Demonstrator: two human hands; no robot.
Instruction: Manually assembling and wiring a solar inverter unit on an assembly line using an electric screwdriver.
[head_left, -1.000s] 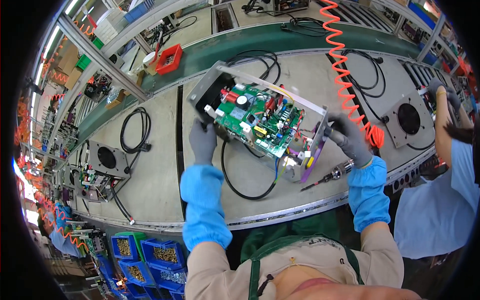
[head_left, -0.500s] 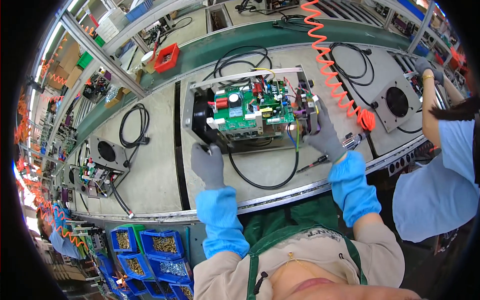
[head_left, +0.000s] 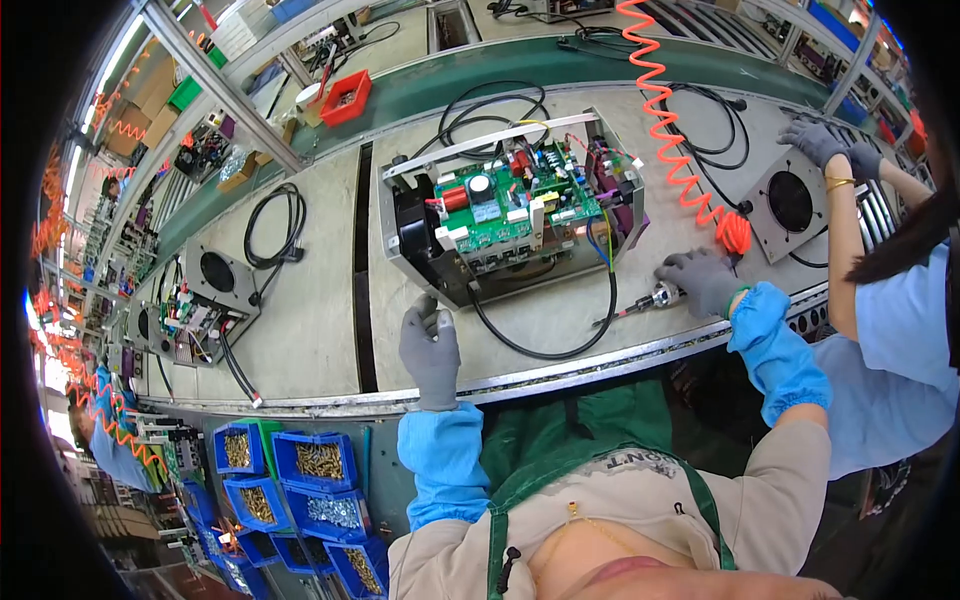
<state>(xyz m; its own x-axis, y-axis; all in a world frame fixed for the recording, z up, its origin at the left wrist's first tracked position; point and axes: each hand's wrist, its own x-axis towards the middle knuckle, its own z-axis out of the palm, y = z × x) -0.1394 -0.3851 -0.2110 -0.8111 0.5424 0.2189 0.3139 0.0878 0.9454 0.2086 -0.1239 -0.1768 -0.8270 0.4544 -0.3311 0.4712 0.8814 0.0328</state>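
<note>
An open metal chassis (head_left: 510, 280) stands tilted on the bench before me, a green circuit board (head_left: 500, 215) in its top and a black fan (head_left: 412, 222) at its left end. A black cable (head_left: 520, 353) loops out in front. My left hand (head_left: 430, 345), in a grey glove, is beside the chassis's lower left corner, its fingers loosely bent with nothing visible in them. To the right, my gloved right hand (head_left: 703, 282) closes over the back end of a power screwdriver (head_left: 660, 297). The tool lies on the bench, bit pointing left; my fingers partly cover its body.
A coiled orange air hose (head_left: 680, 165) hangs right of the chassis. Another fan unit (head_left: 790, 203) lies farther right, beside a co-worker's gloved hands (head_left: 820, 145). At left sits a partly built unit (head_left: 200, 320). Blue screw bins (head_left: 320, 460) stand below the bench; a red tray (head_left: 347, 98) is behind.
My right hand has left the chassis's right end and moved right and down onto the screwdriver. The chassis now sits more tilted. My left hand stays near its corner.
</note>
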